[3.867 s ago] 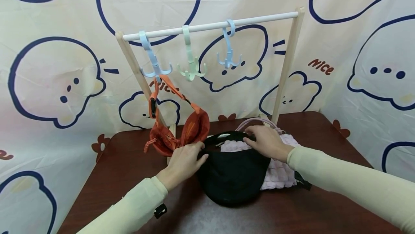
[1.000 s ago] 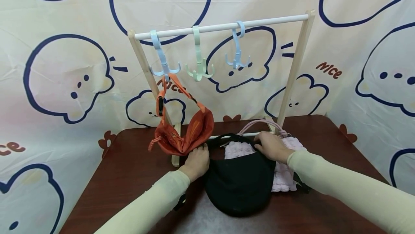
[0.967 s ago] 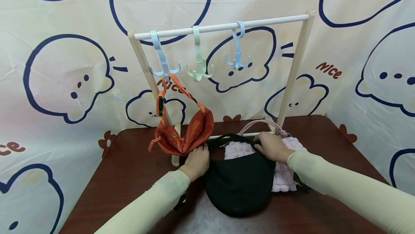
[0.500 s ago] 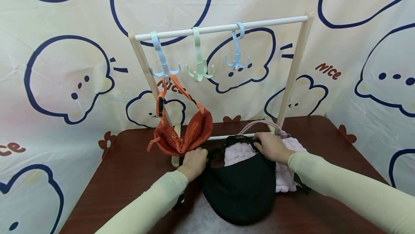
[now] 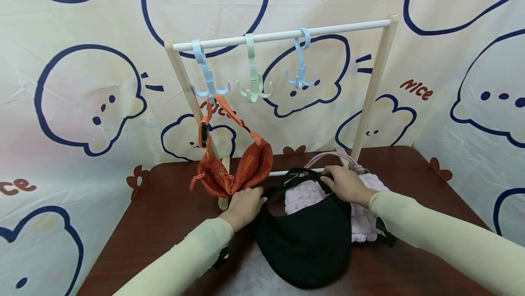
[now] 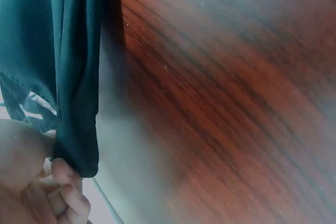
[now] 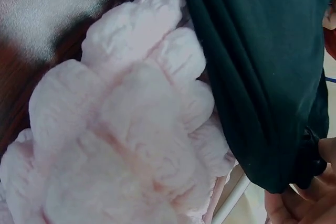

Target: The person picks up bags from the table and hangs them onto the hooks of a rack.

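A soft black crescent-shaped shoulder bag hangs between my two hands, low over the table. My left hand pinches its upper left corner, fingers curled there in the left wrist view. At the opposite upper corner, my right hand holds the bag beside a black buckle. The black strap loops behind the bag's sagging top edge. Partly covered by the black bag is a puffy pale pink bag with pinkish handles.
An orange bag hangs by its strap from the left blue hook, close to my left hand. A green hook and another blue hook hang bare on the rack's white bar. The brown table meets a patterned cloth backdrop.
My left hand has shifted slightly left over the last half-second or so. The black bag's top edge sags deeper and its rounded bottom sits closer to me; my right hand keeps its hold.
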`<state>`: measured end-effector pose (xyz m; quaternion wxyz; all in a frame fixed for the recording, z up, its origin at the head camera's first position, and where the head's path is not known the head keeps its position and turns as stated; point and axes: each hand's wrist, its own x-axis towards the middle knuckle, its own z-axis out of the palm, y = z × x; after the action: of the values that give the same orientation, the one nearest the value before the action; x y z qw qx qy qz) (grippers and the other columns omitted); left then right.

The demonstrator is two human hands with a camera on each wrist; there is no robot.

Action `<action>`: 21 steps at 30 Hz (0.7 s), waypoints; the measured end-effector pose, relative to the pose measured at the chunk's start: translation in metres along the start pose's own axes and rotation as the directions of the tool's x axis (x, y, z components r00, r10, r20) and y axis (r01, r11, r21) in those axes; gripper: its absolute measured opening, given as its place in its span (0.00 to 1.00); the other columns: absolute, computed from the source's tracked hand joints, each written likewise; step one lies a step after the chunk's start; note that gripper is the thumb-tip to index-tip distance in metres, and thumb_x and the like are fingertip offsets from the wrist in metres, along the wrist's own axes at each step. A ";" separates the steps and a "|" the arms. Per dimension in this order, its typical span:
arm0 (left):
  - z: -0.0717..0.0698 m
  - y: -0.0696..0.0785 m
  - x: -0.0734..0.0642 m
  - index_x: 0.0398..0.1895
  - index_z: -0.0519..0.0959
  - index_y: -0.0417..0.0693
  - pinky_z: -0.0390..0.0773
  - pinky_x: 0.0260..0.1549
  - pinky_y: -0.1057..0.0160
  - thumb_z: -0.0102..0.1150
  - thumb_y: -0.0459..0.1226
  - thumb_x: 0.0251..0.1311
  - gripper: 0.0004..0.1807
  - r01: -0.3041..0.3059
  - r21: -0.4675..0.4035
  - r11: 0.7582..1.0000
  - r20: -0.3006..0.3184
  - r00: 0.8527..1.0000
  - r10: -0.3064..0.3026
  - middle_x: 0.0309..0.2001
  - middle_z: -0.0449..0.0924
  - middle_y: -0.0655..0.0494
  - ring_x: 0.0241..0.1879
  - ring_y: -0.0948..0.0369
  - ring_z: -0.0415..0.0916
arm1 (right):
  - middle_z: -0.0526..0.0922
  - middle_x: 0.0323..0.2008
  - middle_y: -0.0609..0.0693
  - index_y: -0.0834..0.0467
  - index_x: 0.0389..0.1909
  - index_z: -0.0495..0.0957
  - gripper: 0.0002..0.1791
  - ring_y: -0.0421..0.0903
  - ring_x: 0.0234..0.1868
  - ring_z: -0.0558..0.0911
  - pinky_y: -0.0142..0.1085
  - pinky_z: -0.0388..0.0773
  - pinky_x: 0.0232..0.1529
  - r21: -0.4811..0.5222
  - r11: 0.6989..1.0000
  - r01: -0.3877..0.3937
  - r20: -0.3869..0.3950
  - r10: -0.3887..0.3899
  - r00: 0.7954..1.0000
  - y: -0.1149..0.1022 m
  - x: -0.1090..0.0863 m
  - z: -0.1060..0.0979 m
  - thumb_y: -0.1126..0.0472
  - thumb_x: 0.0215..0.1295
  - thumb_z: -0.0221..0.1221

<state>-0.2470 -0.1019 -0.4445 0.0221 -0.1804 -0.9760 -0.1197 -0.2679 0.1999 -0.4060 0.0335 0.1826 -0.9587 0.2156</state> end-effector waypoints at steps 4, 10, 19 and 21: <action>-0.004 0.001 -0.004 0.25 0.74 0.51 0.67 0.21 0.60 0.57 0.44 0.72 0.15 -0.009 -0.032 0.999 -0.007 1.000 0.009 0.18 0.70 0.58 0.20 0.63 0.68 | 0.86 0.41 0.54 0.60 0.46 0.82 0.10 0.43 0.33 0.81 0.41 0.76 0.35 0.013 1.000 0.001 0.001 -0.001 1.000 -0.002 -0.001 -0.003 0.59 0.74 0.57; -0.009 -0.001 -0.009 0.24 0.72 0.52 0.64 0.19 0.62 0.57 0.43 0.72 0.15 -0.034 -0.067 0.997 -0.044 0.999 0.031 0.17 0.67 0.59 0.19 0.63 0.65 | 0.88 0.44 0.55 0.60 0.47 0.84 0.11 0.48 0.41 0.85 0.47 0.80 0.43 0.006 1.000 0.014 -0.011 -0.014 1.000 -0.004 -0.006 -0.003 0.59 0.72 0.59; -0.014 -0.002 -0.017 0.31 0.77 0.49 0.64 0.19 0.63 0.58 0.41 0.72 0.10 -0.063 -0.092 0.994 -0.068 0.996 0.057 0.18 0.68 0.59 0.18 0.63 0.65 | 0.88 0.44 0.55 0.61 0.46 0.84 0.10 0.52 0.46 0.86 0.50 0.81 0.48 0.021 0.998 0.065 -0.025 -0.065 0.998 -0.004 -0.013 -0.002 0.60 0.71 0.60; -0.017 -0.001 -0.018 0.33 0.77 0.49 0.64 0.18 0.63 0.58 0.41 0.72 0.09 -0.064 -0.085 0.994 -0.073 0.996 0.058 0.18 0.69 0.60 0.18 0.64 0.65 | 0.88 0.44 0.55 0.61 0.46 0.84 0.10 0.52 0.47 0.86 0.51 0.81 0.50 0.028 0.997 0.073 -0.021 -0.073 0.997 -0.002 -0.014 -0.003 0.61 0.71 0.60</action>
<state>-0.2306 -0.1134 -0.4303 0.0520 -0.2068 -0.9625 -0.1676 -0.2538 0.2043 -0.4049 0.0481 0.2158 -0.9478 0.2298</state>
